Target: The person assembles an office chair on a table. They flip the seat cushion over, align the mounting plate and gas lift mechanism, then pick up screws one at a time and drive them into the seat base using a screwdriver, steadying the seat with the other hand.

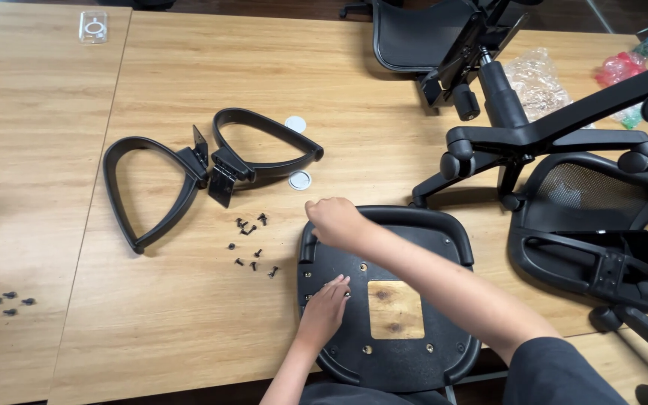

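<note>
A black chair seat pan (414, 345) lies upside down on the wooden table (189, 337) near its front edge, with a square opening showing wood. My left hand (324, 311) rests flat on the pan's left side, fingers together, touching a screw hole. My right hand (335, 219) reaches across to the pan's upper left rim with fingers curled; whether it pinches a screw is hidden. Several loose black screws (253, 244) lie just left of the pan.
Two black loop armrests (151, 184) (264, 146) lie at centre left with two white round caps (299, 180) beside them. A chair base with castors (519, 139) and a mesh backrest (594, 217) fill the right. More screws (10, 301) sit far left.
</note>
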